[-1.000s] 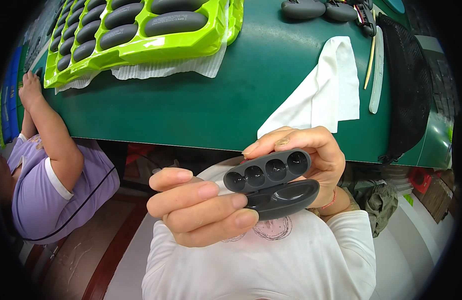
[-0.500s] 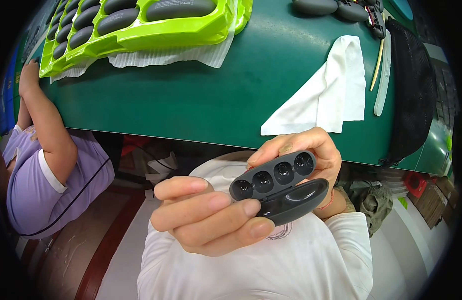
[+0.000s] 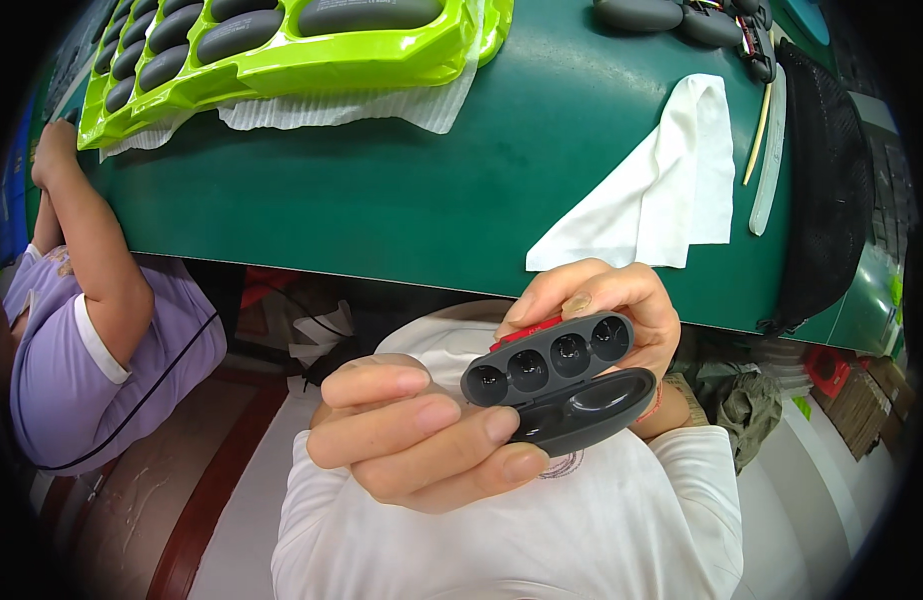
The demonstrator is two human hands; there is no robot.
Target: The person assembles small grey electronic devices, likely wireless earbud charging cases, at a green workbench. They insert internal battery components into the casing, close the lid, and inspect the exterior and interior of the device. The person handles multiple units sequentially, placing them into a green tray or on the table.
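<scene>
A dark grey hinged case [image 3: 549, 362] is held up in front of my white shirt, its lid [image 3: 592, 410] swung down toward me. Several round glossy wells line its body, and the lid's inside is shiny black. My right hand [image 3: 632, 300] wraps its far side and right end, with fingers bent over the back edge. A narrow red strip [image 3: 527, 333] shows along that edge below these fingers; what it belongs to is hidden. The fingers of my left hand [image 3: 422, 430] press together at the case's left end, touching the lid near the hinge.
A lime green tray [image 3: 352, 48] of grey oval cases lies far left on the green table [image 3: 332, 200]. At right are a white cloth [image 3: 662, 190], a thin wooden stick [image 3: 758, 135], a translucent strip [image 3: 768, 180] and a black pouch [image 3: 827, 190]. A co-worker in lilac [image 3: 132, 330] sits left.
The case has tipped slightly in my hands, and more of the red strip has come into sight along its back edge. My left fingers have shifted a little. The lid stays swung back.
</scene>
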